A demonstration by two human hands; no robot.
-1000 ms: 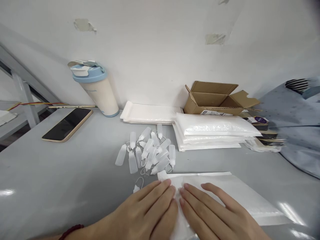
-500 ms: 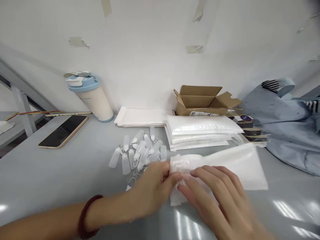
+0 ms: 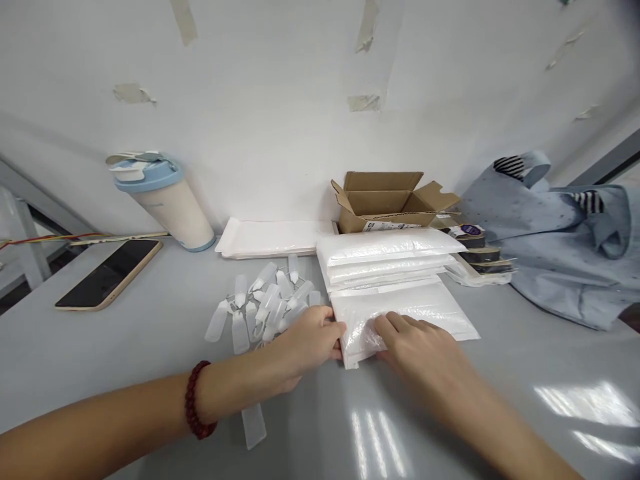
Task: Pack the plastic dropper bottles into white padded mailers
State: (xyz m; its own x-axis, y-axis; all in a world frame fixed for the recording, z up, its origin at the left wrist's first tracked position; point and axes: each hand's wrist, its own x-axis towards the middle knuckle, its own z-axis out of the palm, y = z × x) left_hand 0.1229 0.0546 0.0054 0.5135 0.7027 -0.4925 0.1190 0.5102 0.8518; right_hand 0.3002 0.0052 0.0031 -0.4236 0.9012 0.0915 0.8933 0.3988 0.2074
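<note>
A white padded mailer lies on the grey table in front of a stack of similar filled mailers. My left hand pinches its left end between thumb and fingers. With its fingers curled over the near edge, my right hand grips the same mailer near the middle. Several small translucent squeeze bottles are heaped beside and behind my left hand. Another bottle lies under my left forearm, partly hidden.
Flat white mailers lie by the wall, left of an open cardboard box. A tumbler and a phone are at left. Dark packaged items and blue fabric are at right.
The mailer, crumpled before, now lies flatter and nearer the stack. My right hand has gone from spread fingers to a curled grip. The view has shifted slightly.
</note>
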